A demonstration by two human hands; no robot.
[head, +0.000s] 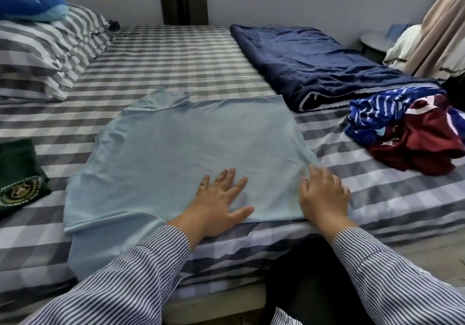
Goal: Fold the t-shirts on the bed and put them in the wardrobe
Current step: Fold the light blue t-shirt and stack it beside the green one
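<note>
Spread flat near the front edge of the grey-checked bed (176, 55), one pale blue cotton t-shirt (181, 143) lies lengthwise left to right, collar leftward, hem under the right hand (323, 193), both it and the left hand (221, 198) pressing open-fingered, gripping nothing.

I wear a long-sleeved shirt with fine dark blue and white stripes; my left sleeve (120, 277) and right sleeve (392, 274) both end in cuffs at the wrist. Both hands are bare. Between the sleeves shows dark clothing (307, 287), perhaps black trousers.
</note>
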